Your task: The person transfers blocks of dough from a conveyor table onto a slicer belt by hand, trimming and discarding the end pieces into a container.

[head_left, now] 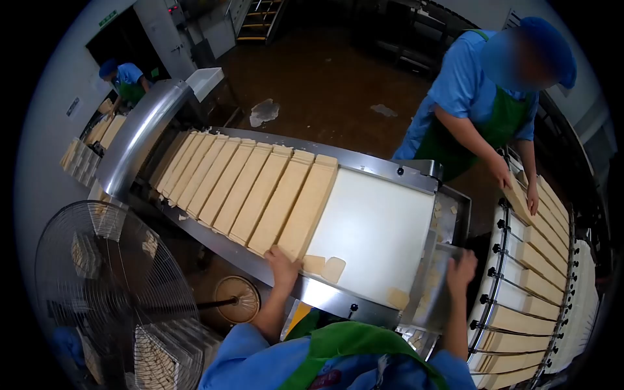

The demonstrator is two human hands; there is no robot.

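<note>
Long pale stacks of thin sheets (263,185) lie side by side across a white conveyor belt (374,224). My left hand (283,268) is at the near end of the rightmost pale stack (311,205), its fingers closed around that end; the exact grip is partly hidden. Two small pale pieces (334,269) lie on the belt just right of it. Over the metal tray (437,286) at the belt's right end is my right hand (461,270), fingers apart and holding nothing visible. Scraps lie in that tray.
A co-worker (484,97) on the right handles a pale stack above a second conveyor (499,260) with rods and black knobs. A curved metal hood (140,136) covers the belt's left end. A large fan (117,292) stands lower left; another person (127,81) works far left.
</note>
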